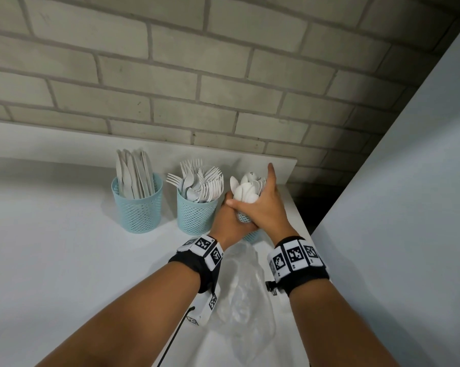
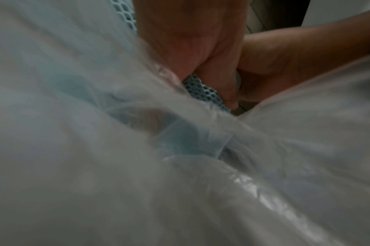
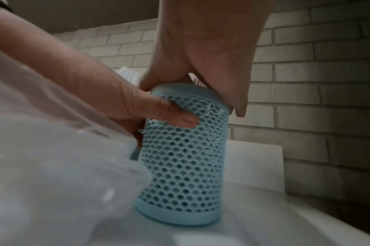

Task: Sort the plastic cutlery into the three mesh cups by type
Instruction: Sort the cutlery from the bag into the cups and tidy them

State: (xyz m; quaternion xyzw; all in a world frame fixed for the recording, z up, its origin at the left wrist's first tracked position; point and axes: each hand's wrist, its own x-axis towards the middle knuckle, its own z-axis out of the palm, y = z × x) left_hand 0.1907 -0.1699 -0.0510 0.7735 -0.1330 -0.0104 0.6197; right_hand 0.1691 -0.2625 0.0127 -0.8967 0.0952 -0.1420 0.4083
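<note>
We are standing at a white counter (image 1: 64, 234) against a brick wall (image 1: 223, 75), looking down at three pale blue mesh cups in a row. The left cup (image 1: 138, 210) holds knives (image 1: 133, 176), the middle cup (image 1: 195, 214) holds forks (image 1: 199, 181) (one or two rounded bowls seem mixed in, though we cannot be sure), and the right cup (image 3: 182, 154) holds spoons (image 1: 246, 188).

Both of our hands are on the right cup. Our left hand (image 1: 230, 219) wraps around its side, thumb pressed into the mesh, holding it steady. Our right hand (image 1: 263, 205) comes down from above with its fingers curled over the rim and around the bunched spoons, index finger pointing away towards the wall.

A crumpled clear plastic bag (image 1: 246, 292) lies on the counter just in front of the cups, between our wrists; it looks empty.

We judge the sorting to be nearly finished: this is the settling of the last spoons. The next move calls for easing the spoons fully down, then letting go gently so the cup stays upright near the counter's right edge.
</note>
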